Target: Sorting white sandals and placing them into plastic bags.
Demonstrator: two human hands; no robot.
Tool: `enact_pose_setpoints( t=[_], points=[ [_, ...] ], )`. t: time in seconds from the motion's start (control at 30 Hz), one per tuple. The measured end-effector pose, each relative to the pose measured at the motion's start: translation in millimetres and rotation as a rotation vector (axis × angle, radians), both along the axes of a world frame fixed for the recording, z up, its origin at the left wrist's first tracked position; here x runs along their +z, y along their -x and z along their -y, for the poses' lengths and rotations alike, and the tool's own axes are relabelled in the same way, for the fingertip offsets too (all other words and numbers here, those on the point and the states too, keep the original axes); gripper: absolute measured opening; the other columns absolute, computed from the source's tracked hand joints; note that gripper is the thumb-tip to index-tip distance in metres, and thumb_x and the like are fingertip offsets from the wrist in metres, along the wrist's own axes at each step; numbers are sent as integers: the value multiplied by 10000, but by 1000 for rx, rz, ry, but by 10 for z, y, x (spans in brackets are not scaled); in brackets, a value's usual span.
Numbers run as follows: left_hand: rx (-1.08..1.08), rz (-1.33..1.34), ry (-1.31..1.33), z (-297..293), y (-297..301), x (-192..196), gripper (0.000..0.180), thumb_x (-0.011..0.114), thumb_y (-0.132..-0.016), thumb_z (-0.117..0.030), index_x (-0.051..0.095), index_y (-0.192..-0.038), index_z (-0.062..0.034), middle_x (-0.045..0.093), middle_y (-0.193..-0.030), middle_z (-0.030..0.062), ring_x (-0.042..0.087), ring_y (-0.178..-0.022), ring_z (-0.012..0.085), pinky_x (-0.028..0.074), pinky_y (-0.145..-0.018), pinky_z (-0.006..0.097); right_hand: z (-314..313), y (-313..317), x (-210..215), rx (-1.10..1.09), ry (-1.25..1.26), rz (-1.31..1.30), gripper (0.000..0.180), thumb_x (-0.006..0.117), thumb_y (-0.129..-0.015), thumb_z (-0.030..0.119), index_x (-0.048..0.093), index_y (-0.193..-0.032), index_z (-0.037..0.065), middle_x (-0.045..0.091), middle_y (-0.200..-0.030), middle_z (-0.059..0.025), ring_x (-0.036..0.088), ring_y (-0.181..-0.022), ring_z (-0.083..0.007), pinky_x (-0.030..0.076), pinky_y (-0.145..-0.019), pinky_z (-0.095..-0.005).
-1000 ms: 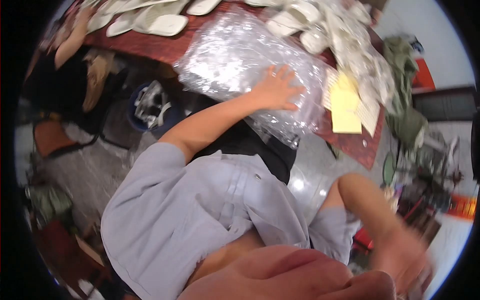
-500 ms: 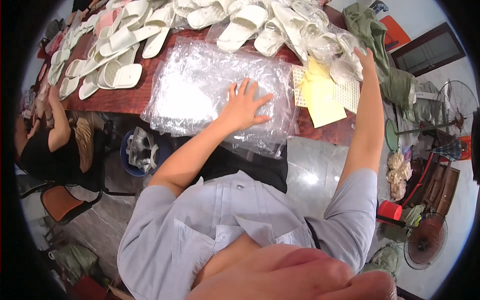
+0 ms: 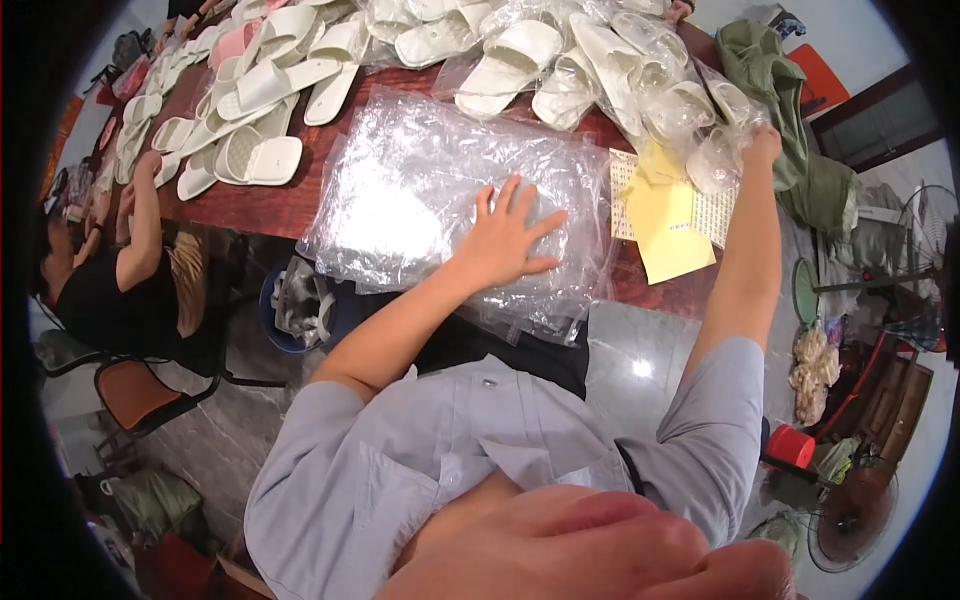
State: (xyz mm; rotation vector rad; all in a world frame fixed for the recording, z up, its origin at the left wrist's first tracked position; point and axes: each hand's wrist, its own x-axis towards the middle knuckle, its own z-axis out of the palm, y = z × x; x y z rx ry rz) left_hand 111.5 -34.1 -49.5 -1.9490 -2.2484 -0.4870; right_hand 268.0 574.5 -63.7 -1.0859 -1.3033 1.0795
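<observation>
My left hand (image 3: 503, 240) lies flat with its fingers spread on a stack of clear plastic bags (image 3: 400, 170) at the table's front edge. Over at the right end of the table, my right hand (image 3: 762, 146) is closed on the near end of a bagged slipper (image 3: 735, 105), its fingertips partly hidden by the wrist and plastic. Between the hands, yellow paper sheets (image 3: 675, 235) lie over white sticker sheets (image 3: 715, 215) with rows of small marks.
Loose white slippers (image 3: 270, 160) are heaped along the far left of the reddish wooden table (image 3: 240, 212). A person in black (image 3: 110, 300) works at the left. Below stands a blue bin (image 3: 272, 315). Green sacks (image 3: 765, 70) and fans (image 3: 850, 510) stand at the right.
My right hand has moved down slightly and its spread fingers have closed on the bagged slipper. The left hand stays spread on the bags. The whole view has shifted a little.
</observation>
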Motion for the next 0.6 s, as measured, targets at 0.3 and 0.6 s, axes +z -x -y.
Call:
enact_pose_setpoints(
  t=[0.3, 0.6],
  points=[
    [15, 0, -39, -37, 85, -85, 662, 591, -838, -614, 482, -1409, -297, 421, -1388, 235, 302, -1350, 453, 240, -1034, 643, 1114, -409, 1472, 330, 115, -304, 478, 451, -973, 444, 547, -1315, 125, 591, -1248, -106, 603, -1051, -336, 534, -801, -504],
    [-19, 3, -64, -158, 63, -33, 679, 551, -855, -646, 453, -1441, -317, 400, -1452, 235, 280, -1387, 445, 231, -1067, 644, 2747, -98, 2187, 847, 129, -402, 417, 503, -972, 397, 565, -1286, 130, 579, -1279, -133, 589, -1079, -345, 519, -873, -514]
  ],
)
